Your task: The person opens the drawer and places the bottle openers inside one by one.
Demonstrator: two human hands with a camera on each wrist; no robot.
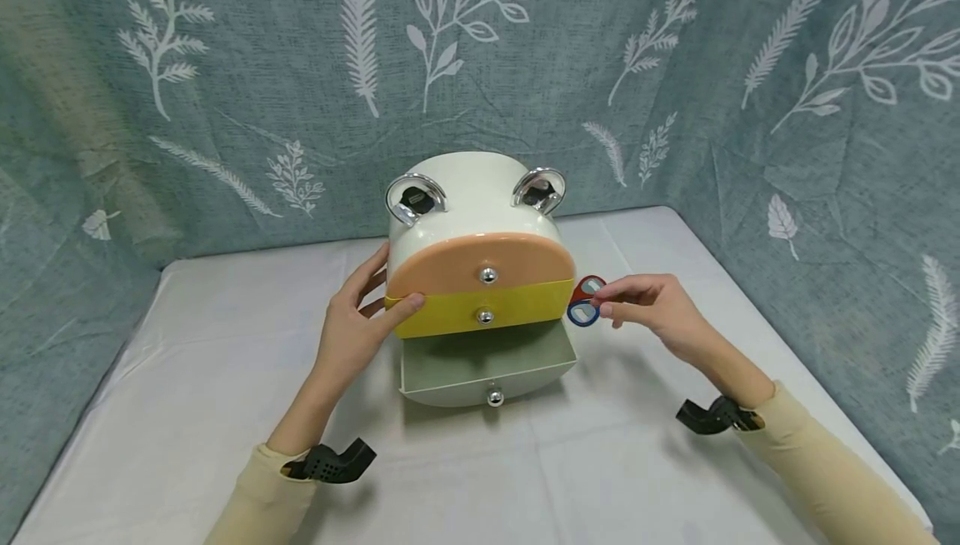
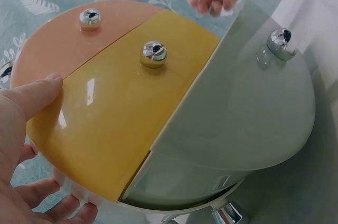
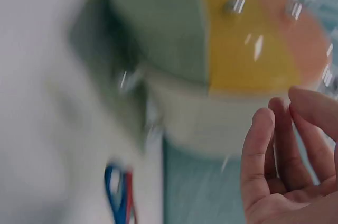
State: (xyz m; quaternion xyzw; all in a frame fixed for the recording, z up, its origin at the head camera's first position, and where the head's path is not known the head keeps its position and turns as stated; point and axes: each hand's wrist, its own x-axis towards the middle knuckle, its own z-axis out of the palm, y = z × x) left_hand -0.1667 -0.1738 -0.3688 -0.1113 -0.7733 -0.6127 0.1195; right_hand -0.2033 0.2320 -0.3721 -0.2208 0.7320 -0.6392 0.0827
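A frog-shaped drawer box (image 1: 480, 203) stands on the table, its white top carrying two shiny eye rings. The orange drawer (image 1: 450, 262) and yellow drawer (image 1: 525, 305) are closed; the pale green bottom drawer (image 1: 450, 391) is pulled out, its visible inside bare. My left hand (image 1: 356, 324) holds the box at its left side, thumb on the yellow front, fingers (image 2: 39, 191) along the side wall. Scissors (image 3: 128, 187) with red and blue handles lie right of the box. In the right wrist view my right hand (image 3: 290, 166) is apart from them, fingers loosely bent, nothing between them.
A white cloth (image 1: 225, 378) covers the table. Blue-grey curtains (image 1: 300, 70) with white leaf prints rise behind and at both sides. Each drawer front bears a round silver knob (image 1: 495, 397). Black bands (image 1: 330, 462) circle both wrists.
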